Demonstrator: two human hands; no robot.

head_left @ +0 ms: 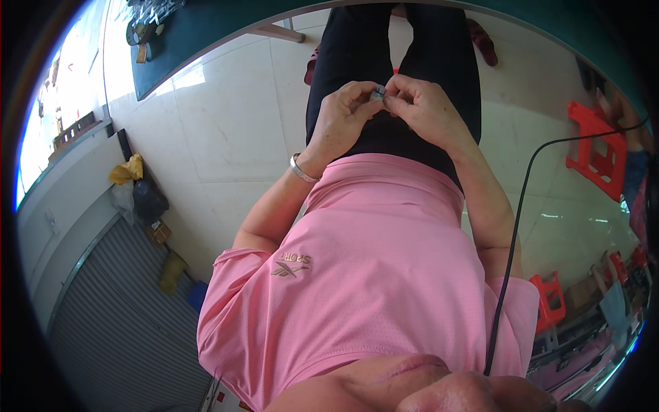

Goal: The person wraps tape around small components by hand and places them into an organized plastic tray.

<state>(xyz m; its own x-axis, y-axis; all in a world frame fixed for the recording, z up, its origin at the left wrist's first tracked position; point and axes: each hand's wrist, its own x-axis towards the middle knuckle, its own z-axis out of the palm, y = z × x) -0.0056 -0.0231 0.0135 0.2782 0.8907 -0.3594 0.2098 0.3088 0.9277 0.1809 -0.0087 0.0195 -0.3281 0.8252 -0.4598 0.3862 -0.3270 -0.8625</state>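
Observation:
Above my lap, my left hand [345,115] pinches a small silvery-grey thing [377,95] between thumb and fingers. It is too small and too much covered by the fingers for me to tell its kind. My right hand [427,108] meets it from the other side, with thumb and forefinger closed at its edge. The fingertips of both hands almost touch. Beneath them lie my legs in black trousers [357,55].
A dark green table [206,34] runs ahead of my knees, with small items and shiny clear plastic at its left end. Red plastic stools [596,151] and another person are at the right. A black cable [525,185] hangs beside my right arm. Bags [149,199] lie by the left wall.

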